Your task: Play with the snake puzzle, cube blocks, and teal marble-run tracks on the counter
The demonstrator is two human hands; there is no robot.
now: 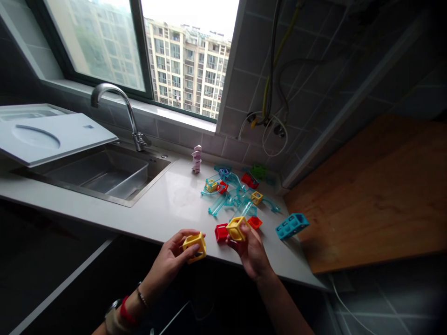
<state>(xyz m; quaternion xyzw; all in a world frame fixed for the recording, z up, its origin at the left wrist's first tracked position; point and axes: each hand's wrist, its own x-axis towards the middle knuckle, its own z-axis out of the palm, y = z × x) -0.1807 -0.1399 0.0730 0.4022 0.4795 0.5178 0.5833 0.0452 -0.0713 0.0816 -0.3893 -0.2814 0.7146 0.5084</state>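
My left hand [173, 253] grips a yellow open-frame toy cube [196, 246], held just off the counter's front edge, thumb across its near side. In my right hand [254, 253] is a second yellow open-frame toy cube [237, 229], pinched between thumb and fingers over the counter. The two cubes are apart. A red toy cube [221, 232] rests on the counter between them, partly behind the right hand's cube. Just behind my right hand lies an orange-red cube [255, 223]. Clear teal track pieces [237, 196] are heaped farther back, with yellow cubes [256, 198] among them.
A teal block of joined cubes [292, 226] lies at right, near a wooden panel [366, 195]. Behind the heap are a red block [249, 180] and a green piece [259, 171]. A small purple-white stacked object [197, 159] stands near the sink [131, 203] and faucet [129, 109].
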